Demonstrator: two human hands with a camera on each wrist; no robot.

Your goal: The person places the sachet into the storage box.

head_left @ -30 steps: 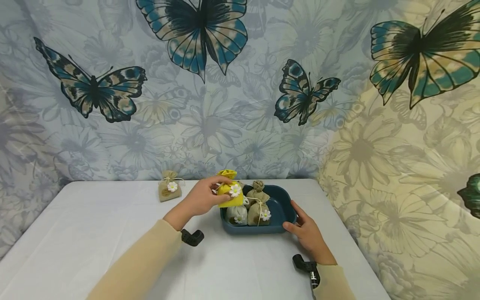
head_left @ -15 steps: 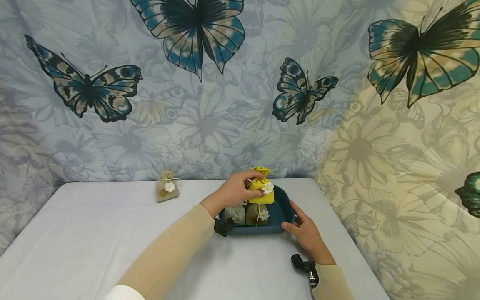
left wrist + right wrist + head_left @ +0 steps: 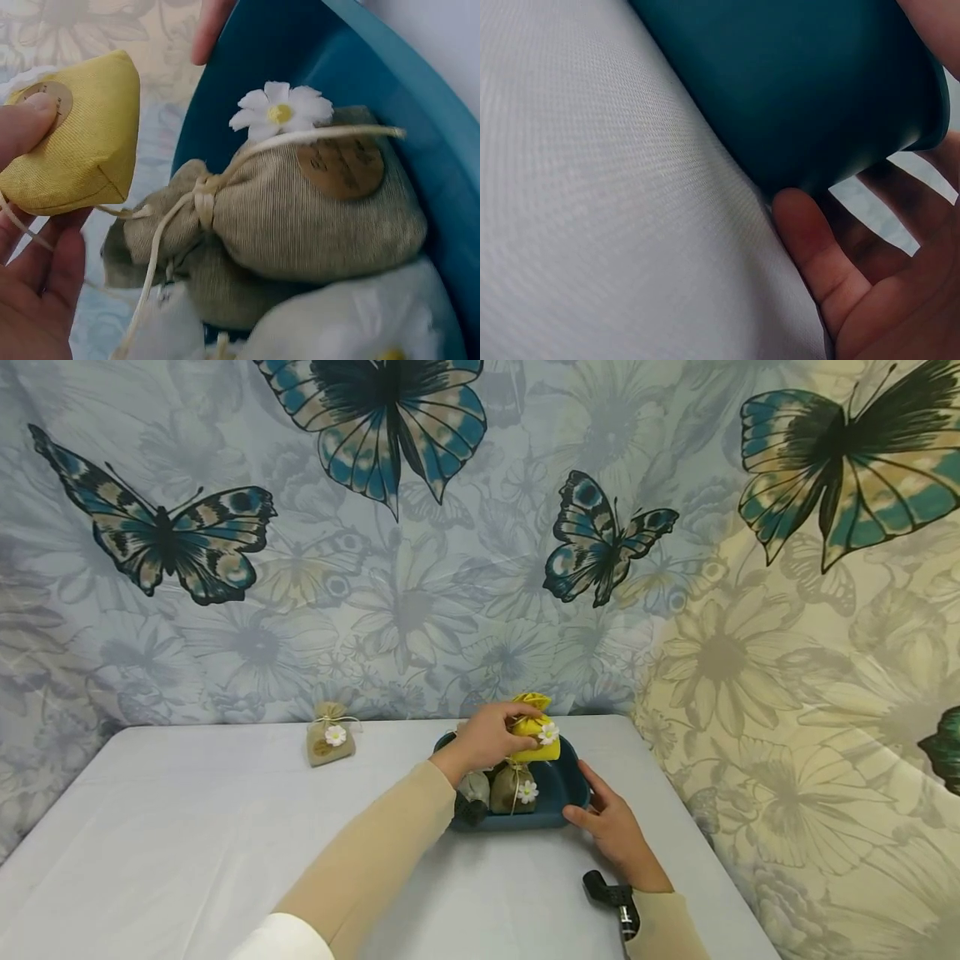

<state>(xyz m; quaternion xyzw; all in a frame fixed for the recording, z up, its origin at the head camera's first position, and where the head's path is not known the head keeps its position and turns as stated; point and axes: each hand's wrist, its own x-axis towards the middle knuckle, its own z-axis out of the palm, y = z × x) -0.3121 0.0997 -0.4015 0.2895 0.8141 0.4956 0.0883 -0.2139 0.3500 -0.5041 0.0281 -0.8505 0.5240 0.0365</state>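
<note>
My left hand (image 3: 487, 737) pinches a yellow drawstring pouch (image 3: 542, 747) with a white flower, raised over the back of the blue tray (image 3: 547, 820). In the left wrist view the thumb presses the brown round label of the yellow pouch (image 3: 90, 157). Inside the tray lie a brown pouch (image 3: 300, 217) with a daisy and cord, another brown pouch (image 3: 217, 289) partly under it, and a pale grey pouch (image 3: 322, 326). At the tray's right end my right hand (image 3: 615, 831) grips it, thumb (image 3: 810, 232) at the near lower corner, fingers round the far side.
A beige pouch (image 3: 330, 747) with a white flower stands alone at the back left of the white-covered table (image 3: 210, 843). Behind the table hangs a butterfly-printed cloth (image 3: 412, 635). A black wrist camera mount (image 3: 609, 890) sits at the right wrist.
The left hand has carried the yellow pouch rightward, from above the tray's left side to over its back right part. The right hand keeps its place on the tray.
</note>
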